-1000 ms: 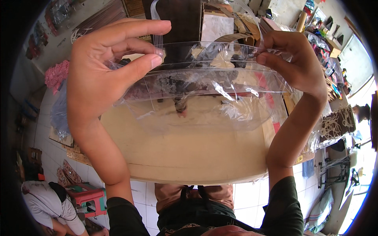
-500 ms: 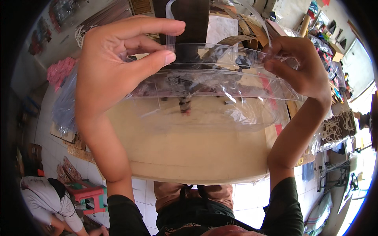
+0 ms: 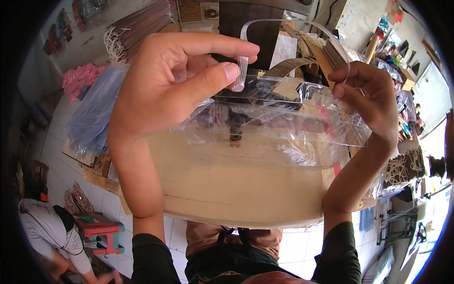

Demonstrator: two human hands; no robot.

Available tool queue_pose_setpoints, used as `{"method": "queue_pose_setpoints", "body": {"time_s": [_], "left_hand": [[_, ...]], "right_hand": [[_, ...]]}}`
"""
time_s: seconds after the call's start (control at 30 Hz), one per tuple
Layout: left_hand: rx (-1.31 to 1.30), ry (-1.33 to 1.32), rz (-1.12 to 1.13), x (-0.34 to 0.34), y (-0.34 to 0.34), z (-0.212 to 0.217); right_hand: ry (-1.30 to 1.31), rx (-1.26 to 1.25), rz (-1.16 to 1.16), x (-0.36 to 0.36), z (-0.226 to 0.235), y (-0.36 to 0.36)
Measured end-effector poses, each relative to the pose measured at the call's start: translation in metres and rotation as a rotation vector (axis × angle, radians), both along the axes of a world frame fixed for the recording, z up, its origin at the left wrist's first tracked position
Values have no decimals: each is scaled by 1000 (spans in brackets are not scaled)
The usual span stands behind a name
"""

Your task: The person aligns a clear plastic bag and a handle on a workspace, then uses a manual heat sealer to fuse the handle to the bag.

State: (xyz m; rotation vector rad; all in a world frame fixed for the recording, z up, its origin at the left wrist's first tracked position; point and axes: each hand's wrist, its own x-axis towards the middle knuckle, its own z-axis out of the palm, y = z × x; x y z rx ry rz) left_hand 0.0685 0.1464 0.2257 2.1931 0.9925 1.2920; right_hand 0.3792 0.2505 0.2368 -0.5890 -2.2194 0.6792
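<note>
A clear plastic bag [image 3: 265, 124] with a stiff upper edge is stretched out above the table. A narrow transparent strip [image 3: 243, 68] arches from one hand to the other over it. My left hand [image 3: 158, 90] pinches the strip's ribbed end between thumb and fingers, with that end standing near the bag's upper edge. On the other side, my right hand [image 3: 369, 97] is closed around the strip's other end and the bag's right corner; its fingertips partly hide the grip. My left hand covers the bag's left end.
Below lies a tan work table [image 3: 236, 189]. A stack of clear plastic bags [image 3: 94, 118] and a pink bundle [image 3: 81, 79] are at left. A dark upright machine part [image 3: 246, 38] stands behind. At lower left, a person [image 3: 56, 236] bends beside a red stool [image 3: 101, 232].
My left hand has moved right and shows more of the strip's end in its pinch. The strip's arch now shows whole. The view has shifted slightly.
</note>
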Motion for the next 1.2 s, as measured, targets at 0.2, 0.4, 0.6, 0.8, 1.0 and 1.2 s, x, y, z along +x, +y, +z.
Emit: {"method": "queue_pose_setpoints", "body": {"time_s": [0.2,0.4,0.6,0.8,1.0,1.2], "left_hand": [[-178,-177,-37,3,-11,4],[-273,-265,-134,-1,-15,6],[-295,-260,-66,4,-19,11],[-249,-133,-74,-7,-7,2],[-262,-142,-8,-3,1,3],[-229,-141,-1,-3,5,-2]], "right_hand": [[60,-249,76,1,5,-5],[134,-396,214,7,4,-7],[79,-479,202,10,9,-5],[17,-315,80,-1,1,0],[45,-251,198,-3,1,8],[9,-333,175,3,6,7]]}}
